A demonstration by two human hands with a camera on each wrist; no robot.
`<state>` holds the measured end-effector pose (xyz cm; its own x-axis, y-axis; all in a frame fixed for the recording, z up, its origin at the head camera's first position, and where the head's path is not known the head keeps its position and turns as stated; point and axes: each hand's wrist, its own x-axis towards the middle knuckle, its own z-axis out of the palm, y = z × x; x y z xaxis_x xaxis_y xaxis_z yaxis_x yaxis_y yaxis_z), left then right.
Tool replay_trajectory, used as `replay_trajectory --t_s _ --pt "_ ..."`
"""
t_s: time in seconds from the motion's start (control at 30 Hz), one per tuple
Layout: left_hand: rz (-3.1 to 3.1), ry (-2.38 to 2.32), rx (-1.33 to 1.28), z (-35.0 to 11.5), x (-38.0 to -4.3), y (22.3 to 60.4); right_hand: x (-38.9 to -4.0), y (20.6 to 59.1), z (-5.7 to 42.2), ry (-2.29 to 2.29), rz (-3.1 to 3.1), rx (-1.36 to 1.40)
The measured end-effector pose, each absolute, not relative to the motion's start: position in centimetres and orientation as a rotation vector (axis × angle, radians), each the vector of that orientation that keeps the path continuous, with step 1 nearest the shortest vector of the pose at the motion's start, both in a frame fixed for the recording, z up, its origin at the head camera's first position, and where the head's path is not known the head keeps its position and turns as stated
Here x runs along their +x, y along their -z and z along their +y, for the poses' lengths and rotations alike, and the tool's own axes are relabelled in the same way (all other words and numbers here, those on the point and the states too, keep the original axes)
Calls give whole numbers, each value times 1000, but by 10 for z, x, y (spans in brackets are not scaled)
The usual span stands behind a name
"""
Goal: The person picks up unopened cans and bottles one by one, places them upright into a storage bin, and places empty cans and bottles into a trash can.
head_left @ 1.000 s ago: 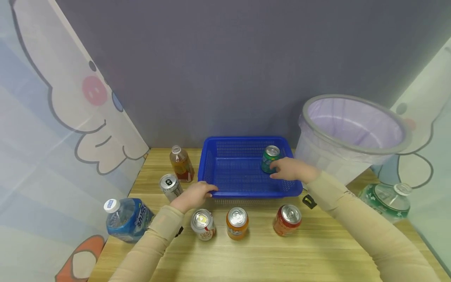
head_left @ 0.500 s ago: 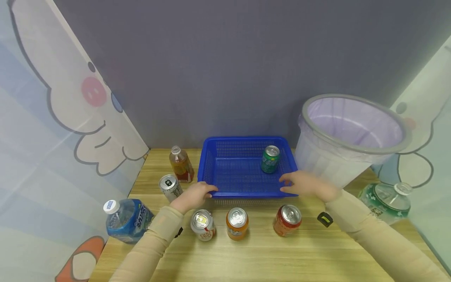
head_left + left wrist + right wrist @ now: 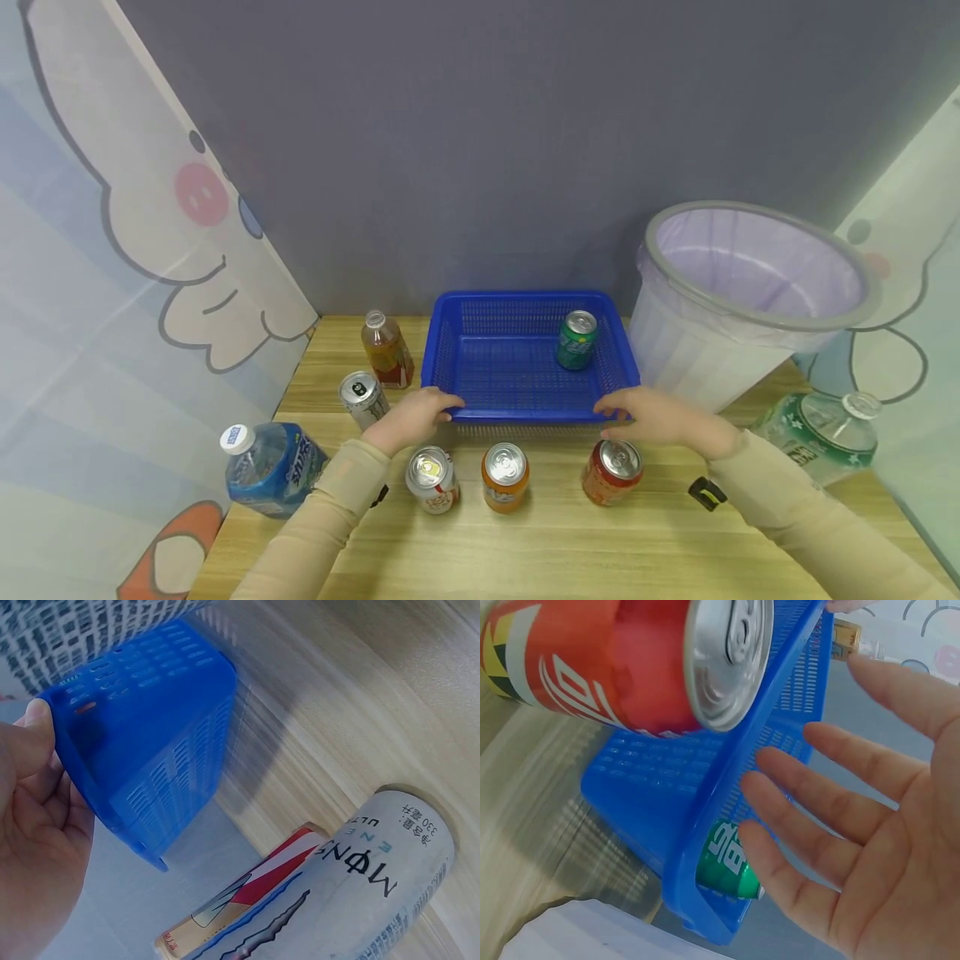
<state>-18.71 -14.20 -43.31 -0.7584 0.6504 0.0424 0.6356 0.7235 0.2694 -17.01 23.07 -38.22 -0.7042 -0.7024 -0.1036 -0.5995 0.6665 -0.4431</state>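
Note:
My left hand (image 3: 414, 419) holds the front left corner of a blue plastic basket (image 3: 517, 412), thumb over the rim in the left wrist view. Inside the basket, at its right, a green soda can (image 3: 576, 342) stands upright. My right hand (image 3: 654, 417) is over the basket's front right corner, fingers spread and nothing in them in the right wrist view. Just in front of that hand stands a red soda can (image 3: 611, 475). An orange soda can (image 3: 505, 479) and a white can (image 3: 432, 482) stand before the basket. Left of it is a grey Monster energy can (image 3: 375, 862), partly behind my left hand.
A bottle of amber drink (image 3: 387, 354) stands left of the basket. Nearer, a large blue-labelled bottle (image 3: 273, 467) sits at the table's left. On the right are a tall lined bin (image 3: 675, 333) and a green-labelled bottle (image 3: 821, 429). A grey wall (image 3: 480, 150) rises behind.
My right hand has let go of the green can in the basket and drawn back toward the red can. The left hand has stayed on the basket's rim.

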Motion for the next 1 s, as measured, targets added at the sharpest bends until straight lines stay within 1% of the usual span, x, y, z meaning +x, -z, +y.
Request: replay_trajectory --t_s 0.43,0.8,1.0 --pt "2864 -403 1077 -142 -188 434 -153 388 232 547 2584 -1103" --pt "2868 -421 1078 -143 -187 435 -149 402 234 492 2650 -1242" --pt "2870 -407 1066 -143 -187 435 -145 409 235 554 2649 -1237"
